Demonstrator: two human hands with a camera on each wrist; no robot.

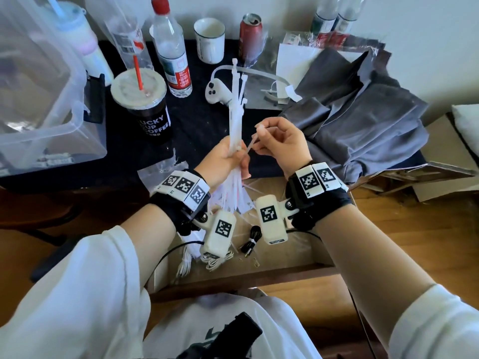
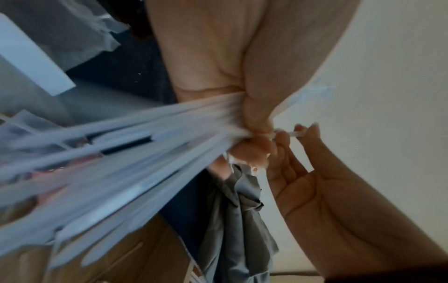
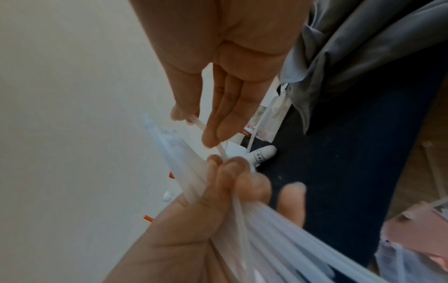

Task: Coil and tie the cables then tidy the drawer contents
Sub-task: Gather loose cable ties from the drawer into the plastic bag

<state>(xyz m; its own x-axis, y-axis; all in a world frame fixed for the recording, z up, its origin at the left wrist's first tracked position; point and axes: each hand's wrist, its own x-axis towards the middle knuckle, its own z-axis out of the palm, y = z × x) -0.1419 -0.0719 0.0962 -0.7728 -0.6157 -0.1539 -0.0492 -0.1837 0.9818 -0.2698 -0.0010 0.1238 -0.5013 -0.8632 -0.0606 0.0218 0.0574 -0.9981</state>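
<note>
Left hand point(image 1: 225, 158) fisted round the middle of a thick bundle of translucent white plastic cable ties point(image 1: 236, 112), held upright above the open wooden drawer point(image 1: 298, 251) so that heads fan at the top and one strip can be singled out. Right hand point(image 1: 281, 142) with thumb and forefinger pinched on the head of a single white cable tie point(image 1: 252, 145), angled away from the bundle, apparently to draw it free for tying. Below, in the drawer: coiled black cable point(image 1: 252, 238), already bound, beside looped white cables point(image 1: 207, 260) awaiting fastening.
</note>
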